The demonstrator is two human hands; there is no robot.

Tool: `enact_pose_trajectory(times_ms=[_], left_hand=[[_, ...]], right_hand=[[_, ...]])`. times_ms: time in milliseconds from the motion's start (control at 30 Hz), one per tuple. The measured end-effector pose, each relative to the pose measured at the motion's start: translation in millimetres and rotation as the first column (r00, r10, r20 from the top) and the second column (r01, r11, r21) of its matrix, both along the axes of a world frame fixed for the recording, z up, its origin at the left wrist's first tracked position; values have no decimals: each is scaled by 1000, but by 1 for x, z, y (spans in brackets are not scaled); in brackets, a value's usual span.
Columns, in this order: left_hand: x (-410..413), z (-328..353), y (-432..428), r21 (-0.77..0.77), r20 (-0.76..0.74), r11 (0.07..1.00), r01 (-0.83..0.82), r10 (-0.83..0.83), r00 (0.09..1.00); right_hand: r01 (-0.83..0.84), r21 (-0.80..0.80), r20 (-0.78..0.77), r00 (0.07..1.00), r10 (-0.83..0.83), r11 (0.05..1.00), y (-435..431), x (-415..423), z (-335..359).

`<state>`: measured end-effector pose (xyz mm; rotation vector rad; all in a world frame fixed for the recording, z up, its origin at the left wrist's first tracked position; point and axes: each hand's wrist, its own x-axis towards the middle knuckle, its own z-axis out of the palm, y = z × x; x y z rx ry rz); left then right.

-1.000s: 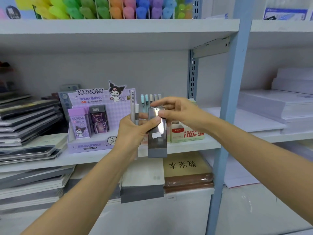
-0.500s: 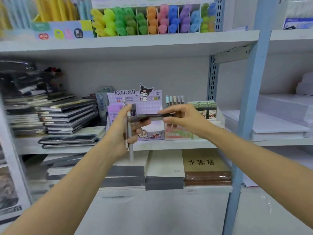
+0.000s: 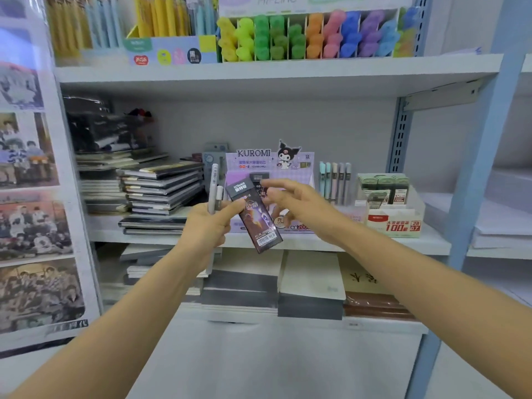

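Observation:
My left hand (image 3: 207,226) holds a dark flat pack (image 3: 254,217) with a barcode, its printed face toward me and tilted to the left; the thumb presses on its front. The same hand also grips a slim grey pen (image 3: 213,187) that stands upright. My right hand (image 3: 299,203) hovers just right of the pack with fingers spread and relaxed, holding nothing. Behind both hands stands the purple Kuromi display box (image 3: 290,165) on the middle shelf (image 3: 429,243).
Stacked dark notebooks (image 3: 161,188) lie left on the shelf, pastel pens (image 3: 334,180) and a green-and-red refill box (image 3: 394,208) to the right. Coloured highlighters (image 3: 311,36) fill the upper shelf. Notebooks (image 3: 311,283) lie below. A blue upright post (image 3: 472,197) stands right.
The pack turned from edge-on to face-on in my left hand. My right hand let go of it and opened. The view shifted left and up.

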<state>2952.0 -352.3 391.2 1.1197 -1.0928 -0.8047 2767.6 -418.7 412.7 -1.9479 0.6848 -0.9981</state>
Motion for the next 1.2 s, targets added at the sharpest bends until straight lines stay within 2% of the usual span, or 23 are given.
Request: enact_pose_trajectory(times_ms=[100, 167, 267, 333, 400, 533, 700, 900, 1033, 1200], left_hand=[[3, 1, -1, 2, 68, 999, 44, -44, 997], [5, 2, -2, 2, 85, 998, 69, -69, 994], [14, 2, -11, 46, 34, 996, 78, -80, 996], [21, 1, -18, 82, -15, 995, 50, -49, 999], [28, -6, -26, 67, 9, 998, 12, -12, 1000], [36, -21, -36, 2, 115, 999, -34, 34, 993], [35, -35, -50, -1, 261, 1000, 1, -1, 965], [34, -38, -56, 1, 217, 1000, -22, 21, 976], [35, -37, -53, 8, 184, 1000, 12, -14, 983], [34, -37, -50, 28, 148, 999, 33, -37, 988]], right_hand=[[-71, -59, -10, 997, 71, 996, -4, 12, 6], [-62, -104, -8, 998, 62, 993, -9, 17, 10], [105, -158, 115, 990, -88, 982, -21, 22, 20], [246, -148, 266, 943, -201, 958, -35, 23, 28], [320, -164, 332, 909, -253, 933, -49, 23, 33], [352, -232, 253, 922, -294, 907, -71, 27, 30], [357, -293, 127, 934, -334, 887, -86, 36, 17], [325, -359, -2, 937, -349, 875, -93, 44, 9], [244, -380, -111, 946, -306, 892, -95, 40, 18], [251, -422, -81, 947, -312, 871, -92, 48, 13]])
